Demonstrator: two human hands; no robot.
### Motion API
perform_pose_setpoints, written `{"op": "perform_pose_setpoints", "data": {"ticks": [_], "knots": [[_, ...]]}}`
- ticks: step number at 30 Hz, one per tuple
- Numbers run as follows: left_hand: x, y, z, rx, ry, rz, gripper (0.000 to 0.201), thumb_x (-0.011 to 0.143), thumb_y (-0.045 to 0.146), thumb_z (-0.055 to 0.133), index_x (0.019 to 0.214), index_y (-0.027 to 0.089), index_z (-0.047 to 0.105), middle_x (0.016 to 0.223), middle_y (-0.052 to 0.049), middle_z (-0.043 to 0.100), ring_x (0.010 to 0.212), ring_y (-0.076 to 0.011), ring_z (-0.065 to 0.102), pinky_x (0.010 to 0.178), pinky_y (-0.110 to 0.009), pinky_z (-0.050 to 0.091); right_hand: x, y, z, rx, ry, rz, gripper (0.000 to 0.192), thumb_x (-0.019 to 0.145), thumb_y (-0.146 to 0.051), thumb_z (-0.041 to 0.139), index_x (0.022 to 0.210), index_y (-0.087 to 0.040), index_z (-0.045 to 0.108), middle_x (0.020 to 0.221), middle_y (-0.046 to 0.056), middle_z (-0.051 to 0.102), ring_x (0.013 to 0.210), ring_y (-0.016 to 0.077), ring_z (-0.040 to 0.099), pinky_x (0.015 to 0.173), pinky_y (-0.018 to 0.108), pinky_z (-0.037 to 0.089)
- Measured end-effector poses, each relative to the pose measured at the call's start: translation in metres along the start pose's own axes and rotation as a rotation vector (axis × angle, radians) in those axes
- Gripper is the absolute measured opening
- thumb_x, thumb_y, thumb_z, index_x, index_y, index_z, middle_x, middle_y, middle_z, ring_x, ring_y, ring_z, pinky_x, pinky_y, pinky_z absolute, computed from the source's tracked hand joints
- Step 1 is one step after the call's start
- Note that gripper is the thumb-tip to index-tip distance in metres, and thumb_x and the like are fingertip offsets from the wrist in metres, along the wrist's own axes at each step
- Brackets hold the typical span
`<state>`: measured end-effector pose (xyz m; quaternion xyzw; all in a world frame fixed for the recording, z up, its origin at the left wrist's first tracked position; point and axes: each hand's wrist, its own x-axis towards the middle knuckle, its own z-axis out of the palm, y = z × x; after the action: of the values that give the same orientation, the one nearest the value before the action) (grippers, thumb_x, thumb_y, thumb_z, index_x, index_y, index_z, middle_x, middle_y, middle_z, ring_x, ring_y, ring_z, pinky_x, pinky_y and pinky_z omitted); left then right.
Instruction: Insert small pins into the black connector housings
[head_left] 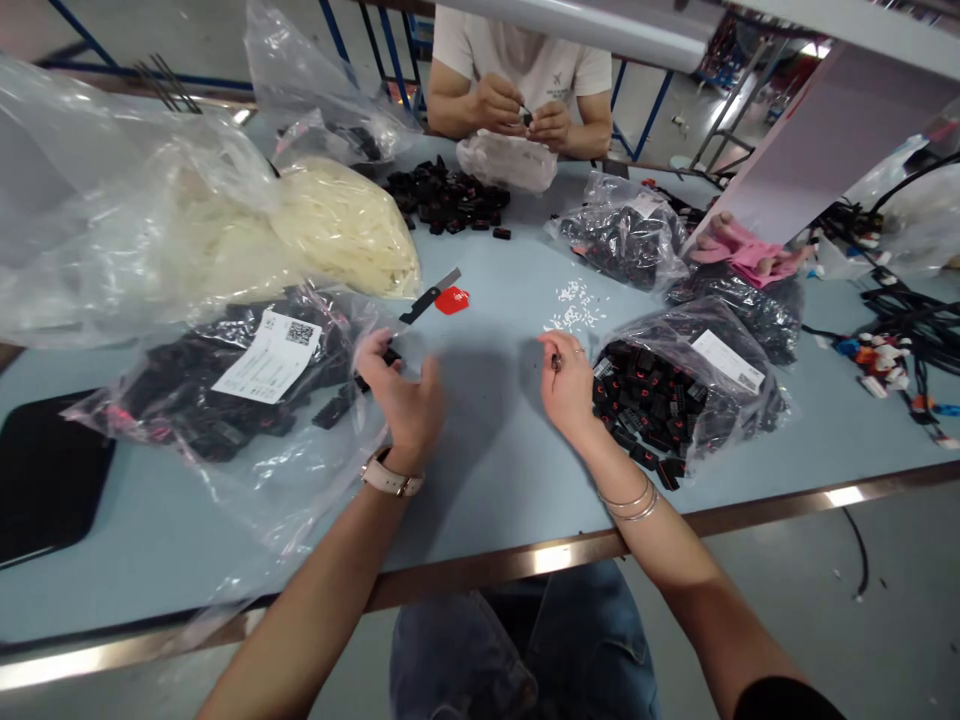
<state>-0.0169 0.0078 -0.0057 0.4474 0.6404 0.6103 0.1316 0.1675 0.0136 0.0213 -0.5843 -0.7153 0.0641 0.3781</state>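
My left hand, with a watch at its wrist, is at the mouth of a clear labelled bag of black plastic connector housings. Its thumb stands apart from the fingers. A black housing shows right against those fingers; whether they touch it is unclear. My right hand is closed around a thin dark tool, mostly hidden in the palm. Just beyond its fingertips lie many tiny white pieces. Beside it, an open bag spills black housings with red parts.
A box cutter lies by a red piece. Behind are a bag of cream-coloured parts, a pile of black housings and a co-worker's hands. Pink gloves and cables lie right, a black tray left.
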Motion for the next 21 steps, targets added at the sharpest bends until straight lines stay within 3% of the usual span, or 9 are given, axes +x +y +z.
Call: {"op": "perform_pose_setpoints", "data": {"ticks": [2,5,11,15,21], "knots": [[-0.004,0.005,0.000,0.021,0.035,0.116,0.043,0.070,0.011,0.058,0.110,0.017,0.045,0.112,-0.010,0.049,0.104,-0.0219,0.051,0.079,-0.036,0.046,0.004,0.000,-0.009,-0.141,-0.087,0.061,0.036,0.087,-0.010,0.033,0.114,-0.015,0.057,0.113,0.011,0.062,0.101,0.0178,0.058,0.087,0.030,0.046],[-0.010,0.010,0.001,0.013,-0.025,0.255,0.040,0.071,0.012,0.057,0.110,0.017,0.047,0.109,-0.010,0.051,0.097,-0.0201,0.053,0.075,-0.033,0.047,0.012,0.003,-0.026,-0.392,-0.212,0.200,0.032,0.088,-0.014,0.037,0.111,-0.016,0.060,0.111,0.012,0.062,0.099,0.0217,0.060,0.083,0.032,0.046],[-0.016,0.013,0.001,0.083,-0.140,0.354,0.033,0.074,0.013,0.055,0.106,0.020,0.049,0.105,-0.007,0.054,0.100,-0.0202,0.054,0.073,-0.032,0.047,0.022,0.023,-0.055,-0.643,-0.381,0.427,0.028,0.086,-0.029,0.051,0.109,-0.019,0.062,0.106,0.012,0.065,0.091,0.0245,0.065,0.076,0.033,0.049],[-0.015,0.018,0.000,0.077,-0.177,0.343,0.031,0.074,0.012,0.055,0.104,0.019,0.051,0.105,-0.009,0.056,0.102,-0.0215,0.054,0.074,-0.032,0.047,0.023,0.036,-0.059,-0.624,-0.499,0.451,0.028,0.078,-0.024,0.060,0.105,-0.022,0.065,0.100,0.011,0.069,0.094,0.0271,0.065,0.077,0.034,0.048],[-0.014,0.020,0.000,0.100,-0.284,0.276,0.018,0.075,0.016,0.053,0.093,0.019,0.057,0.101,-0.009,0.060,0.099,-0.0221,0.056,0.077,-0.035,0.048,0.018,0.027,-0.044,-0.341,-0.543,0.308,0.038,0.070,-0.022,0.071,0.108,-0.024,0.064,0.099,0.006,0.070,0.092,0.0217,0.064,0.079,0.031,0.046]]}}
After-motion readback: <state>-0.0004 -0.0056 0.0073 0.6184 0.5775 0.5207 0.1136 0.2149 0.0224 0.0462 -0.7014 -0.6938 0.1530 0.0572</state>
